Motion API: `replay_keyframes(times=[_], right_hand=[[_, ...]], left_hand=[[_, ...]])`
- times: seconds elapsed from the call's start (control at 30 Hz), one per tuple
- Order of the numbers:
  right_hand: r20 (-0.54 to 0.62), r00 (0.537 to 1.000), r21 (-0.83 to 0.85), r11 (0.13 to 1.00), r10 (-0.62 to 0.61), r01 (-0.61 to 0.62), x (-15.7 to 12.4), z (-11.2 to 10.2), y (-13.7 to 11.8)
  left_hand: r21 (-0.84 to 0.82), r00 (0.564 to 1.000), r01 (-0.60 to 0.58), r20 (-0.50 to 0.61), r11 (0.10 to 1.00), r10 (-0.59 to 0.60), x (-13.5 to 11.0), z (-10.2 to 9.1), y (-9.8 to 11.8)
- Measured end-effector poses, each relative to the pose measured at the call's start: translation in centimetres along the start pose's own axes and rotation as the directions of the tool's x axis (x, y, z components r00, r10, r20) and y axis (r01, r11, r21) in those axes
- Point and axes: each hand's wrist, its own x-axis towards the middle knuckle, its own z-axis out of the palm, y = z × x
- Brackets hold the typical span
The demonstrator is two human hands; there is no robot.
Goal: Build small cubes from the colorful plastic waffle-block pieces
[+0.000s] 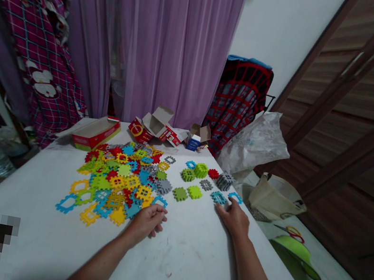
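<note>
On the white table (189,251), a large heap of interlocking plastic tiles in yellow, blue, green, red and grey spreads left of centre. My left hand (148,220) is at the heap's right front edge, fingers loosely curled and apart, with no tile visible in it. Just beyond its fingers is a blue frame tile (160,201). My right hand (236,220) reaches toward the table's right side, thumb and forefinger apart. Its fingertips are at a light-blue frame tile (235,197) and a teal frame tile (218,197); contact is unclear. Beyond are a grey stack (225,181) and green stacks (201,170).
Opened cardboard boxes (141,131) stand along the back edge, and a red-green box lid (97,134) sits at back left. Right of the table are a clear plastic bag (257,142), a cream fabric bag (276,197), scissors (295,234) and a green bowl-like object (293,253).
</note>
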Motion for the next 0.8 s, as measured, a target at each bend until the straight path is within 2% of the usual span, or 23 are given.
replay_keyframes(times=[0.23, 0.37, 0.5, 0.57, 0.67, 0.73, 0.8], right_hand=[[-0.063, 0.996, 0.119, 0.991, 0.071, -0.063, -1.8, 0.4, 0.9], [-0.076, 0.997, 0.1, 0.995, 0.023, -0.016, -2.9, 0.5, 0.2], [-0.085, 0.995, 0.098, 0.993, -0.051, 0.059, -4.4, 0.9, -1.8], [-0.088, 0.989, 0.103, 0.987, -0.117, 0.126, -5.2, 1.3, -3.1], [-0.089, 0.966, 0.108, 0.962, -0.242, 0.251, -6.4, 2.3, -5.3], [-0.098, 0.942, 0.125, 0.936, -0.32, 0.33, -7.1, 3.0, -6.8], [-0.119, 0.915, 0.157, 0.902, -0.386, 0.401, -7.6, 3.5, -8.3]], left_hand=[[-0.068, 0.997, -0.063, -0.056, 0.996, 0.059, -0.8, -1.0, 0.3], [-0.048, 0.978, -0.139, -0.165, 0.989, 0.13, -1.8, -3.0, 0.9], [0.012, 0.936, -0.206, -0.288, 0.978, 0.201, -2.6, -5.6, 1.3], [0.101, 0.879, -0.244, -0.397, 0.964, 0.264, -2.8, -7.0, 1.2], [0.353, 0.721, -0.205, -0.576, 0.913, 0.385, -2.9, -9.0, 0.7], [0.5, 0.642, -0.107, -0.625, 0.859, 0.444, -2.9, -10.2, 0.3], [0.595, 0.604, -0.038, -0.626, 0.803, 0.493, -2.8, -11.0, 0.1]])
